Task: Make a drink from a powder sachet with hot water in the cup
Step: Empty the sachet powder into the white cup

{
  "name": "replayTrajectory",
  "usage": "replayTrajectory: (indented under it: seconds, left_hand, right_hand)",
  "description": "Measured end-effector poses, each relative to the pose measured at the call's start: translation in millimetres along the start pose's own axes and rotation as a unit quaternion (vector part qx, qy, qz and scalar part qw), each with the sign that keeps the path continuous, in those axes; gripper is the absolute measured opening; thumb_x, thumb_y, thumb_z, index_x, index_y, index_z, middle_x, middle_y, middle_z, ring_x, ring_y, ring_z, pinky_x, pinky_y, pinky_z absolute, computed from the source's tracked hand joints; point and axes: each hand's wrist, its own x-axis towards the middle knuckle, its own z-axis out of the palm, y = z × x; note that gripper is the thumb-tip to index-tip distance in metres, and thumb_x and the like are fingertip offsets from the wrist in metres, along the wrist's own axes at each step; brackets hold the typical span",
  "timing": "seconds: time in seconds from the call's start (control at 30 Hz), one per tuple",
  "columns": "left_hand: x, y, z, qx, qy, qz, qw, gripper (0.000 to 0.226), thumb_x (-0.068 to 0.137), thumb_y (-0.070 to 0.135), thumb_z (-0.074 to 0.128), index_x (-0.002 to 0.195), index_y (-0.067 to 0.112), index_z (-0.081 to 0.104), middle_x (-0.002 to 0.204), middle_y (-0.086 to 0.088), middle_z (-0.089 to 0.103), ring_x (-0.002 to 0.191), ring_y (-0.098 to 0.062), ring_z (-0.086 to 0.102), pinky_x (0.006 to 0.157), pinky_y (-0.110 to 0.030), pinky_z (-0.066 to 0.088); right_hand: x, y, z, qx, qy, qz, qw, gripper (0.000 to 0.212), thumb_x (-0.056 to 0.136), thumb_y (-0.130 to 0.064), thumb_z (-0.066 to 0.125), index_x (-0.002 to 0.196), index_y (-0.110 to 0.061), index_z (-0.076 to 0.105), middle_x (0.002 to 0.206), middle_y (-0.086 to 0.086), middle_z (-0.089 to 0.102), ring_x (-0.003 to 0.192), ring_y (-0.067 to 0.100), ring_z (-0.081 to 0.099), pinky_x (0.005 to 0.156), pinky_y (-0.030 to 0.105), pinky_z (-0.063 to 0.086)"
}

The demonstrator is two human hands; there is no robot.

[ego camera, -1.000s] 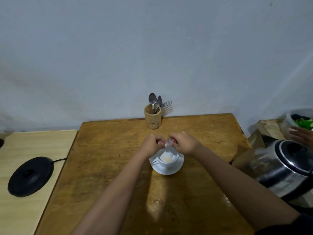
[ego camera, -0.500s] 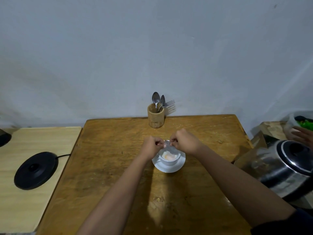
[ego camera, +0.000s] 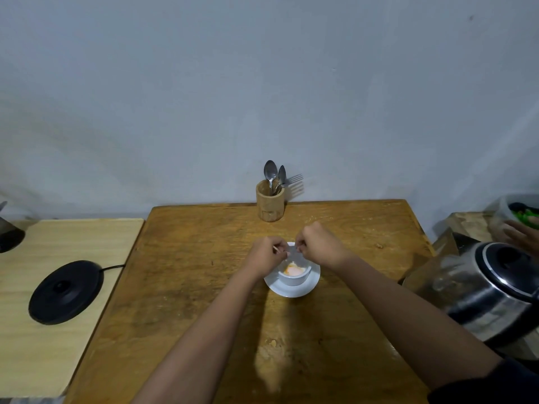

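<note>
Small clear powder sachet (ego camera: 292, 252), pinched by left hand (ego camera: 267, 255) and right hand (ego camera: 319, 243), empties orange powder into white cup (ego camera: 294, 276) mid-desk; hot water likely next.

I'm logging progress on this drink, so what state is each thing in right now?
Sachet: pinched between both hands over the cup, being emptied.
Left hand: closed on the sachet.
Right hand: closed on the sachet.
Cup: upright on its saucer, orange powder inside.
Kettle: lid shut, off its base.
Kettle base: bare, cord attached.
Cutlery holder: upright, holding spoons and a fork.
</note>
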Motion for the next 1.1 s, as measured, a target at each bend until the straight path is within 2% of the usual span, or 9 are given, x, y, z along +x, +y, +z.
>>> replayTrajectory:
  seconds: [0.07, 0.17, 0.2, 0.37, 0.5, 0.63, 0.83, 1.0, 1.1]
  left_hand:
    - [-0.8, 3.2, -1.4, 0.010, -0.004, 0.017, 1.000, 0.015, 0.085, 0.016, 0.062, 0.092, 0.007, 0.071, 0.082, -0.011, 0.068, 0.071, -0.016, 0.054, 0.066, -0.029, 0.043]
    - [-0.1, 5.8, -2.7, 0.025, 0.008, 0.025, 0.999, 0.015, 0.086, 0.016, 0.060, 0.091, 0.006, 0.072, 0.078, -0.009, 0.066, 0.072, -0.017, 0.053, 0.066, -0.031, 0.042]
    - [0.2, 6.5, -2.9, 0.031, 0.013, 0.025, 0.999, 0.015, 0.086, 0.016, 0.060, 0.091, 0.007, 0.071, 0.078, -0.008, 0.065, 0.073, -0.017, 0.054, 0.066, -0.030, 0.042]
    - [-2.4, 11.0, -1.1, 0.019, 0.032, 0.049, 0.998, 0.015, 0.086, 0.016, 0.061, 0.097, 0.009, 0.069, 0.093, -0.011, 0.071, 0.085, -0.021, 0.062, 0.079, -0.036, 0.051]
    - [-4.8, 14.8, -1.2, 0.029, 0.042, 0.089, 0.995, 0.019, 0.087, 0.016, 0.058, 0.099, 0.008, 0.071, 0.098, -0.011, 0.073, 0.089, -0.020, 0.065, 0.080, -0.035, 0.052]
    - [-4.0, 10.7, -4.1, 0.028, 0.059, 0.087, 0.994, 0.020, 0.086, 0.015, 0.060, 0.100, 0.008, 0.072, 0.101, -0.010, 0.074, 0.092, -0.020, 0.066, 0.083, -0.034, 0.053]
    - [-5.6, 11.1, -2.9, -0.021, 0.070, 0.068, 0.995, 0.019, 0.082, 0.015, 0.066, 0.100, 0.009, 0.071, 0.099, -0.009, 0.074, 0.094, -0.018, 0.066, 0.087, -0.035, 0.055]
    - [-5.6, 9.2, -4.6, -0.037, 0.079, 0.066, 0.994, 0.014, 0.082, 0.010, 0.065, 0.093, 0.006, 0.073, 0.092, -0.012, 0.074, 0.086, -0.018, 0.065, 0.082, -0.037, 0.055]
    - [-5.4, 11.0, -3.9, -0.062, 0.087, 0.059, 0.993, 0.014, 0.081, 0.010, 0.067, 0.093, 0.005, 0.073, 0.092, -0.013, 0.074, 0.087, -0.020, 0.065, 0.081, -0.034, 0.054]
  right_hand:
    - [-0.1, 1.3, 0.2, 0.005, 0.002, 0.000, 1.000, 0.018, 0.081, 0.001, 0.056, 0.080, -0.004, 0.072, 0.083, 0.015, 0.070, 0.074, 0.026, 0.063, 0.065, 0.038, 0.053]
    - [-0.9, 2.2, -1.7, 0.011, 0.008, -0.001, 1.000, 0.013, 0.082, -0.003, 0.059, 0.077, -0.005, 0.071, 0.072, 0.009, 0.063, 0.065, 0.020, 0.055, 0.051, 0.027, 0.041]
    - [-1.7, 2.2, -2.7, 0.016, 0.011, -0.001, 1.000, 0.011, 0.082, -0.004, 0.061, 0.079, -0.006, 0.071, 0.071, 0.006, 0.061, 0.066, 0.019, 0.054, 0.051, 0.025, 0.039]
    - [-1.5, 3.7, -5.3, 0.018, 0.022, -0.002, 1.000, 0.016, 0.082, -0.001, 0.058, 0.084, -0.006, 0.073, 0.083, 0.013, 0.070, 0.075, 0.026, 0.064, 0.068, 0.040, 0.053]
    - [-1.5, 4.9, -5.1, 0.026, 0.030, -0.011, 0.999, 0.015, 0.083, -0.003, 0.060, 0.087, -0.006, 0.074, 0.082, 0.014, 0.071, 0.075, 0.025, 0.064, 0.070, 0.040, 0.055]
    - [-1.3, 7.1, -1.7, 0.048, 0.026, -0.001, 0.999, 0.013, 0.084, -0.005, 0.061, 0.085, -0.004, 0.073, 0.082, 0.016, 0.070, 0.077, 0.026, 0.064, 0.072, 0.042, 0.056]
    - [0.6, 10.9, -1.6, 0.065, 0.037, 0.020, 0.997, 0.014, 0.084, -0.004, 0.061, 0.086, -0.004, 0.075, 0.087, 0.015, 0.072, 0.080, 0.024, 0.065, 0.075, 0.037, 0.055]
    - [-1.2, 14.5, -2.7, 0.080, 0.021, 0.015, 0.996, 0.021, 0.081, -0.014, 0.070, 0.100, -0.005, 0.073, 0.095, 0.010, 0.072, 0.081, 0.017, 0.061, 0.070, 0.028, 0.045]
    - [-1.9, 18.3, -1.2, 0.090, 0.022, 0.014, 0.996, 0.020, 0.082, -0.013, 0.068, 0.100, -0.006, 0.073, 0.094, 0.011, 0.073, 0.081, 0.018, 0.063, 0.071, 0.032, 0.051]
